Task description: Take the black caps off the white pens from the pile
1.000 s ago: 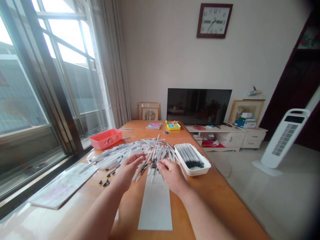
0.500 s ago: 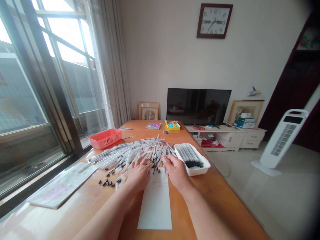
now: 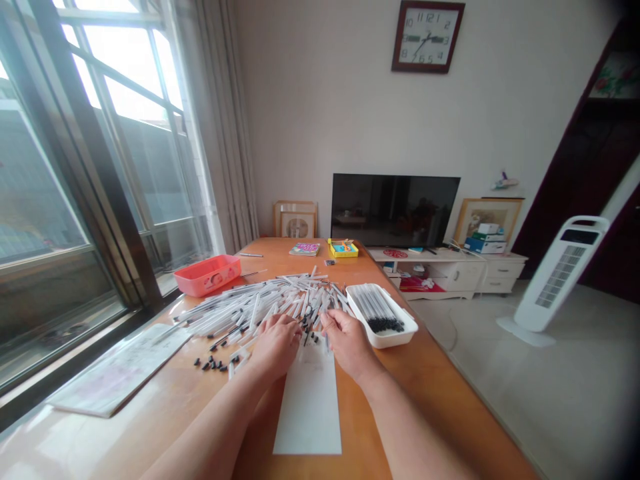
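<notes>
My right hand (image 3: 347,339) is closed in a pinch, thumb against forefinger, at the near edge of a heap of pens (image 3: 280,300). A clear pen barrel (image 3: 327,344) shows just below its fingertips. Palm down, my left hand (image 3: 279,341) rests at the front of the same heap with its fingers loosely bent and laid out to the right; its fingertips are partly hidden. Small black pen caps (image 3: 313,337) lie between the two hands, at the top of a long white paper strip (image 3: 309,413). More black caps (image 3: 213,364) are scattered left of my left hand.
Right of the heap, a white tray (image 3: 395,341) holds a row of black-ended pens. A red plastic basket (image 3: 207,275) stands at the left. A booklet (image 3: 125,373) lies near the window. Farther back are a yellow box (image 3: 344,251) and a colourful pad (image 3: 305,249).
The view has shifted slightly. My left hand's fingers have drawn back a little from the black caps. My right hand keeps its pinch in nearly the same place.
</notes>
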The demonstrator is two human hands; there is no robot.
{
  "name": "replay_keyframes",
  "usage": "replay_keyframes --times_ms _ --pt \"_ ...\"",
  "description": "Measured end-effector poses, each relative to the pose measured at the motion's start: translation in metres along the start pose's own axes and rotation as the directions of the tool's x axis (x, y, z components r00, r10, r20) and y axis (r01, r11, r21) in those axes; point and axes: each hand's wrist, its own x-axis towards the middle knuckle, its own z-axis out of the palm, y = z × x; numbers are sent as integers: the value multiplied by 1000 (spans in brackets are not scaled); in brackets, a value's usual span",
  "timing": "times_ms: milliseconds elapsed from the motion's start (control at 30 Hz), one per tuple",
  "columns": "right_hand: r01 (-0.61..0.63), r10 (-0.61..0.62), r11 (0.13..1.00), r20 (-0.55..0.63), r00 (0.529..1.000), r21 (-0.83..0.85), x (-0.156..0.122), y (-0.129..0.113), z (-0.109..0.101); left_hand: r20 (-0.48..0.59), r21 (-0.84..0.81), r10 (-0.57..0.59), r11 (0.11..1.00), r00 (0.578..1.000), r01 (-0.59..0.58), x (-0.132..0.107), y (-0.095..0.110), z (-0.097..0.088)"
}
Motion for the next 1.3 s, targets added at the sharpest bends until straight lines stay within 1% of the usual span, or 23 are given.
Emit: replay_keyframes --times_ms 100,133,167,200,233,267,300,333,367,400,433,467,600,700,833,967,1133,1300 --pt "26 -26 999 9 1000 -37 -2 -3 -1 -49 -37 -50 998 998 48 2 1 -2" --pt "37 -37 998 15 999 -58 -2 -3 -1 -68 -86 -78 994 995 72 3 1 -4" --pt "51 -49 995 20 999 -84 -3 -4 -1 -80 -167 -115 981 990 100 5 2 -5" --pt "67 -64 991 30 997 -114 -4 -4 -1 -77 -286 -160 949 984 132 6 3 -7" --pt "88 -82 985 43 996 -148 -5 -3 -1 -55 -435 -207 886 977 163 7 3 -9" --pt "113 -103 977 61 993 -183 -6 -3 0 -13 -591 -246 784 969 191 7 4 -12" --pt "141 -125 966 85 988 -216 -7 -3 0 37 -730 -275 649 961 214 7 5 -14" --pt "170 -146 955 112 983 -244 -8 -3 1 84 -832 -290 507 953 227 7 6 -16" --pt "195 -162 944 143 976 -265 -9 -4 1 116 -893 -297 386 948 230 7 6 -19" --pt "215 -172 936 171 970 -279 -10 -5 2 133 -926 -299 301 945 226 6 6 -21" --pt "228 -176 930 195 965 -289 -11 -6 2 139 -942 -300 253 944 220 5 6 -23" --pt "233 -174 926 215 961 -295 -12 -7 2 140 -950 -302 227 943 214 4 6 -24" --pt "230 -151 921 256 955 -314 -14 -10 1 159 -962 -293 170 943 215 3 7 -27" --pt "231 -148 917 258 955 -326 -14 -11 1 171 -960 -288 169 942 225 3 9 -29" --pt "218 -136 917 254 958 -334 -13 -10 1 171 -949 -276 212 946 233 2 12 -31" --pt "215 -135 917 246 960 -335 -13 -11 1 163 -930 -268 281 950 239 1 14 -33" --pt "220 -143 913 236 961 -344 -14 -10 1 126 -909 -236 363 964 207 1 14 -36" --pt "214 -135 911 236 962 -351 -13 -8 2 91 -903 -211 395 973 170 0 13 -37"
